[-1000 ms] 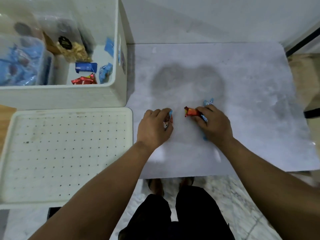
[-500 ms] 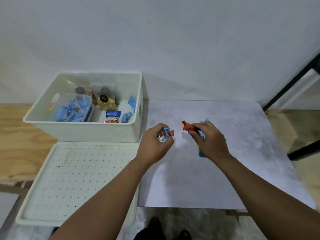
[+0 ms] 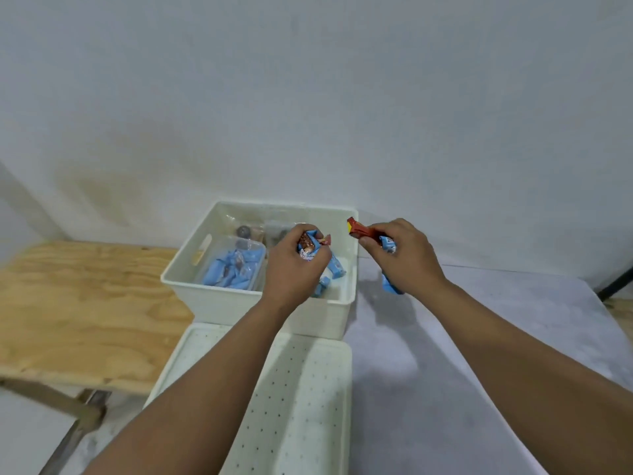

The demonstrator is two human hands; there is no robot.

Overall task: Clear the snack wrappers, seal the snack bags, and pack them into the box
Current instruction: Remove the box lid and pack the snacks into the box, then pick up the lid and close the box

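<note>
While both hands hung above the bench (image 3: pixel 479 354), each was clenched on wrappers. The left hand (image 3: pixel 294 265) was poised over the open box (image 3: pixel 239 303), its fingers (image 3: pixel 310 265) grasping a blue and brown wrapper (image 3: pixel 307 250) above the box's right half. The right hand (image 3: pixel 407 258) was just right of the box's right wall, over the grey bench, grasping a red wrapper (image 3: pixel 359 230) whose long axis pointed left and far, toward the box; a blue wrapper (image 3: pixel 388 244) also showed in that grip and below the palm. Inside the box lay a clear tub of blue packets (image 3: pixel 229 272) at left and clear snack bags (image 3: pixel 253 233) at the far side. A perforated lid (image 3: pixel 308 389) lay near, in front of the box. By judgement, the left hand needed only to let go for its wrapper to fall inside, whereas the right hand needed first to travel left across the wall. Both grips held more than one piece, so a stray drop onto the bench seemed possible.
</note>
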